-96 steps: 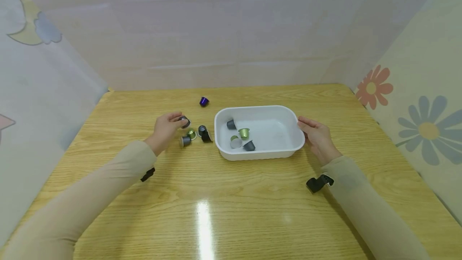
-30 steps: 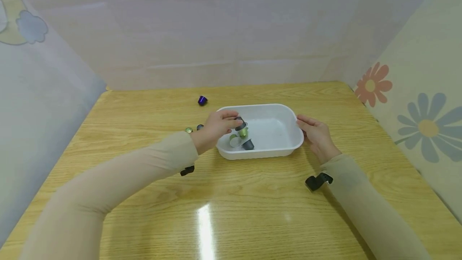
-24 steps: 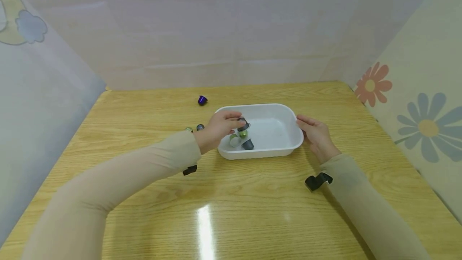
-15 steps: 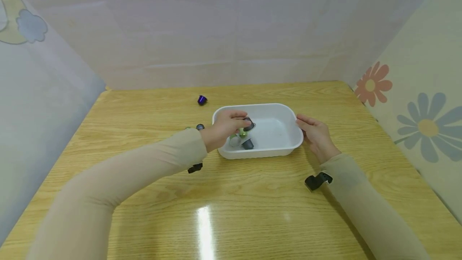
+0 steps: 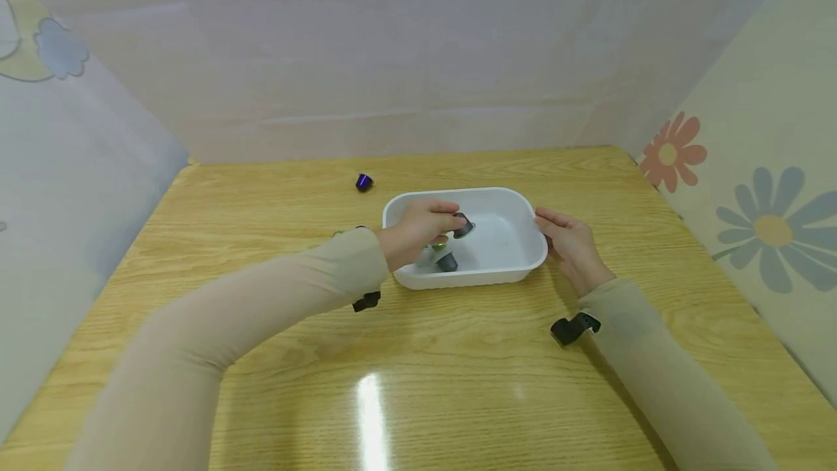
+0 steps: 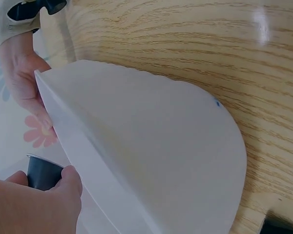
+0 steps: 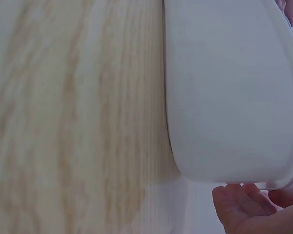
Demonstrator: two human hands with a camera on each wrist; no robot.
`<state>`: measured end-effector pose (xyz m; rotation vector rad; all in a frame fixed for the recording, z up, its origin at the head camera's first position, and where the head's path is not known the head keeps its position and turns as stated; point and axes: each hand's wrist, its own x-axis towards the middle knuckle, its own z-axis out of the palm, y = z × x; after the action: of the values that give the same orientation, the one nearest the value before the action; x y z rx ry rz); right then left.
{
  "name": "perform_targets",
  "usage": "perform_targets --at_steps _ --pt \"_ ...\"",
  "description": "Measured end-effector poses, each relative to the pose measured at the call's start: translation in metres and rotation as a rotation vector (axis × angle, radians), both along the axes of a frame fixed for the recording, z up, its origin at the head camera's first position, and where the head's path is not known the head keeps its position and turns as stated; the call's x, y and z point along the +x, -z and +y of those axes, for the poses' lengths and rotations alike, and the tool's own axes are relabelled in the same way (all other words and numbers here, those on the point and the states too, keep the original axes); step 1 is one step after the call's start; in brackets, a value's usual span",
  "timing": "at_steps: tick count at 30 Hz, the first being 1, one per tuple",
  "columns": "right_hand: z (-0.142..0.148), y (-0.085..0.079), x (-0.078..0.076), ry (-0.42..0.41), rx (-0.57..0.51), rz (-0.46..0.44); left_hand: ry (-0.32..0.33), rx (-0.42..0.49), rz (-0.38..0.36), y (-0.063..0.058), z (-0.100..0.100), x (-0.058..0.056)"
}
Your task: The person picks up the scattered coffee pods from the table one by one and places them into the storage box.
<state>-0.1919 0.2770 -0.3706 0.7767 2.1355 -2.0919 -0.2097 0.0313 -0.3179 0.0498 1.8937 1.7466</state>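
Observation:
My left hand [image 5: 421,227] is over the white plastic tub [image 5: 467,278] and pinches a dark grey coffee capsule [image 5: 463,226] between thumb and fingers. In the left wrist view the same capsule [image 6: 43,173] shows its rim turned up, above the tub's edge. My right hand [image 5: 575,249] grips the tub's right end, its fingers against the outer wall under the rim in the right wrist view. Inside the tub lie another dark grey capsule [image 5: 447,262] and a green capsule [image 5: 439,245], partly covered by my left hand.
A purple capsule [image 5: 364,182] lies on the wooden table [image 5: 458,355] behind the tub's left end. Left of the tub, my left sleeve [image 5: 314,271] hides most of the other capsules; a sliver of green capsule [image 5: 338,232] shows. Patterned walls stand around the table.
My left hand picked up the dark grey capsule from the left group and carried it right, over the tub, still moving slowly toward its middle. The right hand has stayed at the tub's end.

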Motion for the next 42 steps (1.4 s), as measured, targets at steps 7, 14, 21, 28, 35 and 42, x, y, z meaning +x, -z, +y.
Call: perform_targets --at_steps 7,14,21,28,35,42 --pt "-0.001 0.0 0.0 -0.008 0.013 -0.005 -0.003 -0.015 -0.015 0.003 0.006 -0.002" --pt "-0.002 0.001 0.0 -0.003 0.022 -0.01 -0.011 -0.025 -0.023 0.009 0.01 -0.005" --pt "-0.004 0.002 0.0 0.003 -0.006 -0.003 -0.005 -0.031 -0.018 0.014 0.012 -0.007" --pt "-0.003 0.002 0.0 -0.004 -0.007 0.003 0.02 -0.021 0.012 0.016 0.015 -0.007" --pt "-0.004 0.001 0.0 -0.009 0.004 -0.004 0.022 0.013 0.013 0.019 0.011 -0.006" --pt "-0.004 0.0 -0.001 -0.014 -0.006 0.003 -0.001 0.035 -0.022 0.014 -0.007 -0.004"
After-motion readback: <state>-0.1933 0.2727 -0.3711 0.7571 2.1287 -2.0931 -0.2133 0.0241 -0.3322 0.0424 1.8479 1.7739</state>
